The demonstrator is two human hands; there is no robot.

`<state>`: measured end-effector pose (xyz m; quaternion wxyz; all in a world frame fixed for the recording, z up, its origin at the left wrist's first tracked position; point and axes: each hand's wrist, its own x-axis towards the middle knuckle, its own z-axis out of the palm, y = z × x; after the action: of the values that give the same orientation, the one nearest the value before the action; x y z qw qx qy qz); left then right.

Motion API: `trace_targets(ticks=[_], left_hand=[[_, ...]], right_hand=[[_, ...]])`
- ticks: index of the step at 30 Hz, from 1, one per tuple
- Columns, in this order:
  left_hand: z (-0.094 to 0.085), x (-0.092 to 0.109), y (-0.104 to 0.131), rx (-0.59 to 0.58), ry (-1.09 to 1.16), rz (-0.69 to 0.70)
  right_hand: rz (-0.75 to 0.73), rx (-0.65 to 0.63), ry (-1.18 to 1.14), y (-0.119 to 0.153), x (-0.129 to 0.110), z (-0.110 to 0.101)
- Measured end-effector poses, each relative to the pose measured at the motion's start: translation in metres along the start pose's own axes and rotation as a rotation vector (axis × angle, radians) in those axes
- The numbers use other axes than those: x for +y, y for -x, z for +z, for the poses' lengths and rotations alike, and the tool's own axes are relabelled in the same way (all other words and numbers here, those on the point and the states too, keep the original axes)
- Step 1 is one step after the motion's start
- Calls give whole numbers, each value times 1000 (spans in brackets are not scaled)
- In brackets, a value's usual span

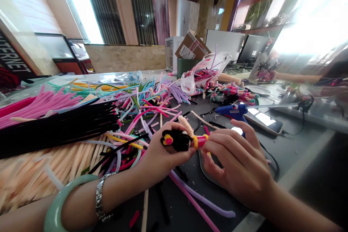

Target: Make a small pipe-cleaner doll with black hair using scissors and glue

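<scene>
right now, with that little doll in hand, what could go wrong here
The right hand could brush the blue glue gun just beyond it; if hot, which the picture can't show, it might burn. The left hand grips close to the doll's black head, so squeezing too hard might bend its soft parts.

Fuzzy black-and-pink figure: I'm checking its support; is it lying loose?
No, the left hand grips the figure by its black end, with the right hand at its pink part.
</scene>
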<state>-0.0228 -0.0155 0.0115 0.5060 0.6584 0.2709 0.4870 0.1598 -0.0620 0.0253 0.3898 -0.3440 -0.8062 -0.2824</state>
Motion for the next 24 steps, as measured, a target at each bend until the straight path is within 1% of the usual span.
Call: trace_targets(ticks=[4, 9, 13, 17, 19, 21, 24], left_hand=[[1, 1, 0, 3, 24, 2], [1, 0, 2, 0, 26, -25], [-1, -1, 2, -21, -4, 4], [-1, 0, 1, -12, -9, 25], [0, 0, 0, -3, -4, 56], [-1, 0, -1, -16, -10, 120], [-3, -2, -2, -27, -80, 214]], right_hand=[[12, 4, 2, 0, 0, 0], [13, -20, -6, -1, -2, 0], [7, -35, -1, 1, -5, 2], [37, 11, -74, 0, -4, 2], [80, 43, -120, -1, -1, -1], [122, 64, -149, -3, 2, -3], [166, 70, -173, -4, 6, -7]])
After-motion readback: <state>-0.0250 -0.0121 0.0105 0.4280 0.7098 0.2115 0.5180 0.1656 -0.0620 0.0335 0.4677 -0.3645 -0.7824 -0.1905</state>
